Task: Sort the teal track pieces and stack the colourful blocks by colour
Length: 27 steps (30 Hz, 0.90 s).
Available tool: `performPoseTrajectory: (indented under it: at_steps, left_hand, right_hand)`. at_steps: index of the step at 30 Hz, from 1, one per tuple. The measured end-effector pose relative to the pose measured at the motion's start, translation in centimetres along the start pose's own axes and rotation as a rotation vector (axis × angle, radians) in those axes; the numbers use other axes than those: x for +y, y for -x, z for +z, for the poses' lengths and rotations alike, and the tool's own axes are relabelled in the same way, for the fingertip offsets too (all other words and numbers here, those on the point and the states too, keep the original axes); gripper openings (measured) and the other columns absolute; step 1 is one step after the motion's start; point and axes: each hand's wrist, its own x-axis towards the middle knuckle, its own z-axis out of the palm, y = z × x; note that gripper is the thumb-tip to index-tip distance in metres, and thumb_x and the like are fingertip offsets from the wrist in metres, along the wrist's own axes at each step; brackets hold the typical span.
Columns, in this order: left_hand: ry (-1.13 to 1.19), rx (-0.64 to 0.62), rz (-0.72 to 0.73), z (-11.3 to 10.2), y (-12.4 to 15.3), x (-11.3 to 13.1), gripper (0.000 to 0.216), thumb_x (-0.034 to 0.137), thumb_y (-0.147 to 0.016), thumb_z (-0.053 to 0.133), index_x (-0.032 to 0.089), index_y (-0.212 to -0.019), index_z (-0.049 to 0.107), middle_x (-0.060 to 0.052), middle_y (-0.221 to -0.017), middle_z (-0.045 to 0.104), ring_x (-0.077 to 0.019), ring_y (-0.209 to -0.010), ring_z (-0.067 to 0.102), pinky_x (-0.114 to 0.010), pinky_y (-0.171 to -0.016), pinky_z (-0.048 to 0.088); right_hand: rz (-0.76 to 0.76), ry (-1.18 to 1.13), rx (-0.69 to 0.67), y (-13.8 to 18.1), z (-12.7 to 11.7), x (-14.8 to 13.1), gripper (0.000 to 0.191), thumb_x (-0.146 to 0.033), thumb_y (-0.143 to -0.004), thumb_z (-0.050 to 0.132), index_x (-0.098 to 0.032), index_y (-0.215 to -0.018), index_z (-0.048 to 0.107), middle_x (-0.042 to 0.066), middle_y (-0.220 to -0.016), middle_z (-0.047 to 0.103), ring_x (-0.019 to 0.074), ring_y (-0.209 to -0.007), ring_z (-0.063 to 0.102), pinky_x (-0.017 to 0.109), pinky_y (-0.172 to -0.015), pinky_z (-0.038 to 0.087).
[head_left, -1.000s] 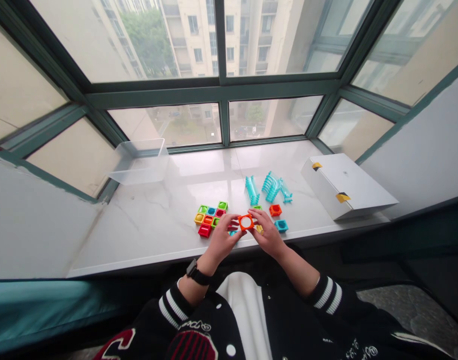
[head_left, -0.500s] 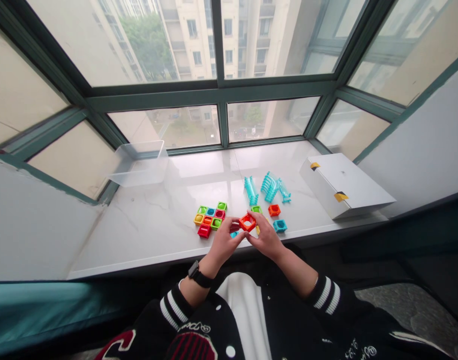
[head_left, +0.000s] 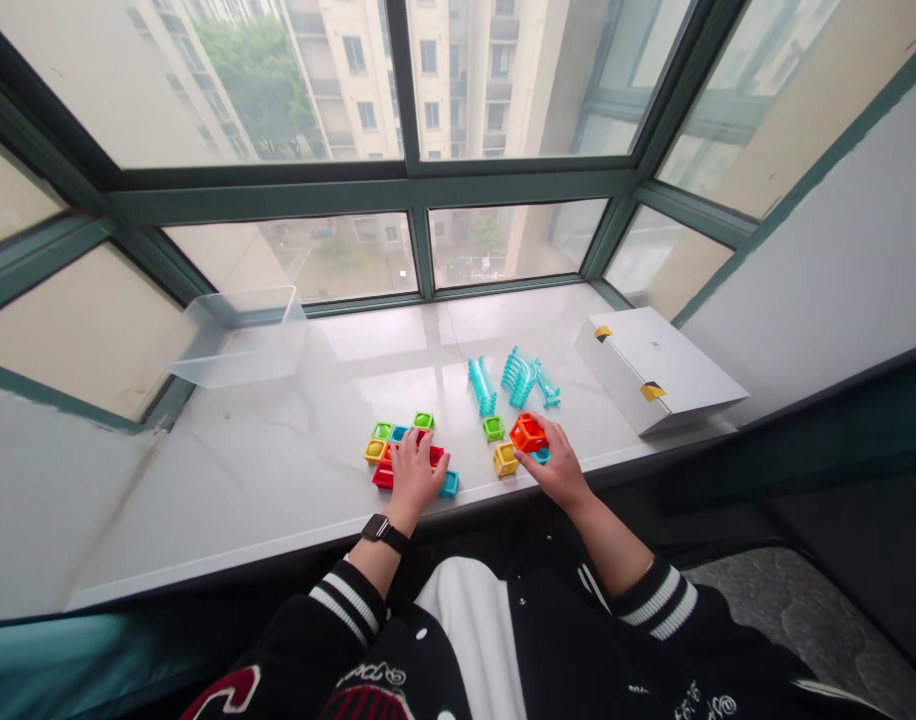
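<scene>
Orange block [head_left: 528,432], head view: we hold it in the right hand [head_left: 563,468], with the yellow block [head_left: 505,460] just to this hand's left. Our left hand [head_left: 415,477] spreads over the clustered blocks [head_left: 375,452]; whether it grips, we cannot tell. We should pinch opposite faces lightly.

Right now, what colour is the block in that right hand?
The block in the right hand is reddish orange; the head view shows it best.

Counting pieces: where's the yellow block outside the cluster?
In the head view, the yellow block sits right of centre on the sill, left of the right hand, below the loose green block.
</scene>
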Motion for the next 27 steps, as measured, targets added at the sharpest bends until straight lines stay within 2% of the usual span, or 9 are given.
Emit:
performPoseTrajectory:
  at_steps: [5, 9, 13, 20, 27]
  left_hand:
    - [-0.002, 0.031, 0.029, 0.8, 0.8, -0.3, 0.047, 0.042, -0.099, 0.055, 0.019, -0.139, 0.064, -0.016, -0.164, 0.046, -0.0371, -0.158, 0.032, -0.058, -0.130, 0.023]
    - [-0.010, 0.037, 0.030, 0.8, 0.8, -0.2, 0.044, 0.041, -0.098, 0.055, 0.019, -0.135, 0.066, -0.016, -0.164, 0.046, -0.0367, -0.158, 0.033, -0.057, -0.131, 0.023]
    - [-0.020, 0.037, 0.026, 0.7, 0.7, -0.1, 0.043, 0.040, -0.098, 0.054, 0.019, -0.133, 0.068, -0.016, -0.163, 0.047, -0.0373, -0.158, 0.032, -0.059, -0.130, 0.024]
    - [-0.031, 0.049, 0.017, 0.5, 0.8, 0.2, 0.041, 0.039, -0.098, 0.054, 0.022, -0.133, 0.068, -0.014, -0.162, 0.049, -0.0372, -0.157, 0.034, -0.059, -0.129, 0.025]
    - [-0.014, 0.030, 0.003, 0.5, 0.7, 0.3, 0.041, 0.038, -0.098, 0.055, 0.022, -0.133, 0.068, -0.014, -0.163, 0.048, -0.0376, -0.158, 0.032, -0.060, -0.130, 0.023]
  right_hand:
    - [0.074, 0.043, 0.089, -0.2, -1.7, 2.6, 0.072, -0.050, -0.092, 0.073, -0.027, -0.154, 0.047, 0.014, -0.138, 0.058, 0.0314, -0.121, 0.064, 0.054, -0.106, 0.057]
    - [0.109, 0.077, 0.170, -0.7, -2.3, 3.7, 0.071, -0.048, -0.090, 0.074, -0.025, -0.152, 0.049, 0.015, -0.137, 0.058, 0.0325, -0.122, 0.063, 0.055, -0.105, 0.057]
    - [0.137, 0.094, 0.181, -1.1, -2.3, 4.6, 0.070, -0.046, -0.088, 0.075, -0.024, -0.150, 0.050, 0.016, -0.137, 0.058, 0.0324, -0.121, 0.064, 0.055, -0.105, 0.057]
    - [0.155, 0.159, 0.158, -2.4, -0.7, 7.5, 0.066, -0.047, -0.086, 0.073, -0.023, -0.144, 0.054, 0.016, -0.136, 0.061, 0.0330, -0.124, 0.063, 0.055, -0.108, 0.055]
    - [0.151, 0.238, 0.080, -3.8, 1.6, 8.7, 0.064, -0.042, -0.086, 0.071, -0.022, -0.144, 0.053, 0.016, -0.136, 0.063, 0.0341, -0.126, 0.063, 0.057, -0.111, 0.052]
